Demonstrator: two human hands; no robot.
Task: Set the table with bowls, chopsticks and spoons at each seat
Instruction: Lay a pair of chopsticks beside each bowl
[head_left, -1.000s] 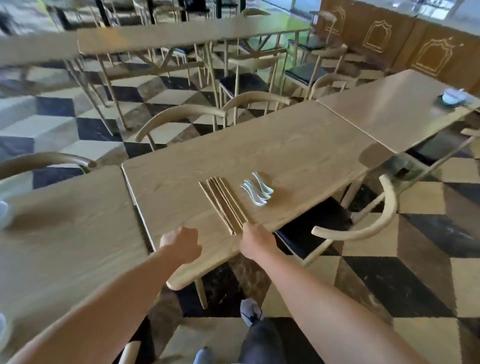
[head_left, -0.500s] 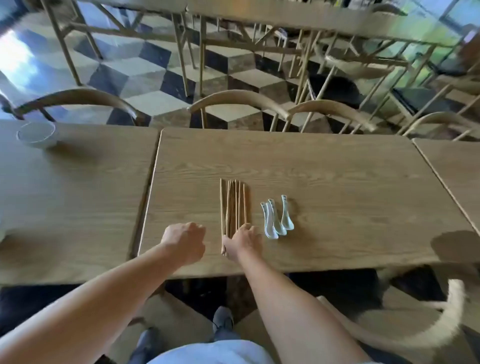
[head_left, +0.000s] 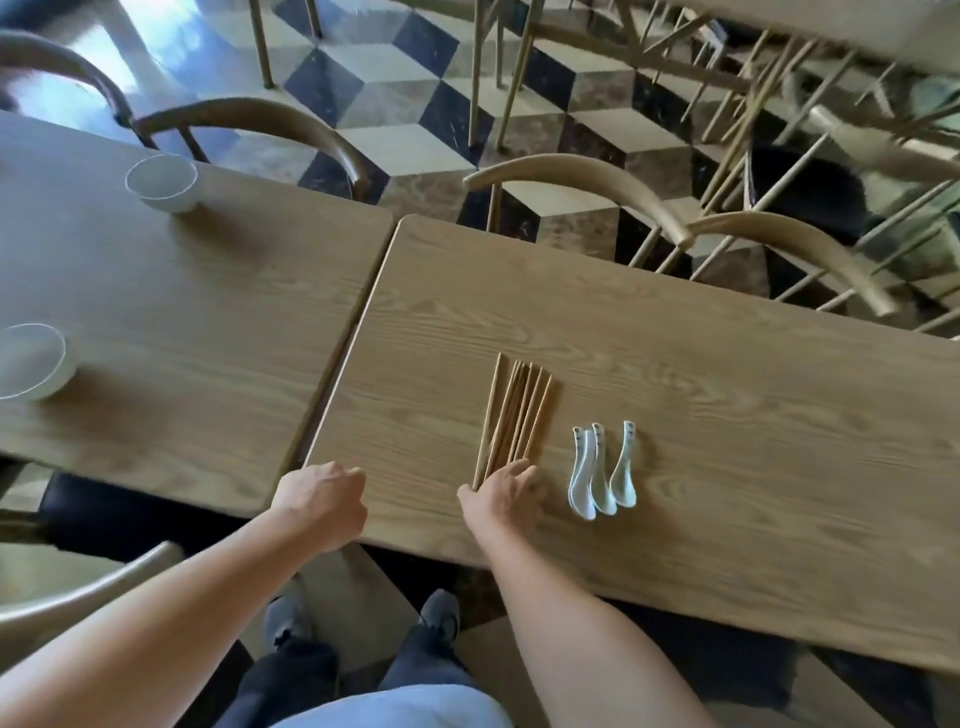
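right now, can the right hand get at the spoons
Probably yes: the right hand touches the near ends of the chopsticks, and the three spoons lie just beside it on the same table, with nothing between them.

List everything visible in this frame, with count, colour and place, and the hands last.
Light wooden tables: two side by side, tan; a third, blurred, at the top right.
White round bowls: two, both on the left table, one at the far side, one at the left edge.
Brown wooden chopsticks: one bundle, count unclear, on the right table.
White ceramic spoons: three, just right of the chopsticks.
Curved-back wooden chairs: at least five, tan, around the tables.
Checkered floor: black, grey, cream.
Left hand: fingers curled, nothing seen in it, at the right table's near edge.
Right hand: on the chopsticks' near ends; grip unclear.
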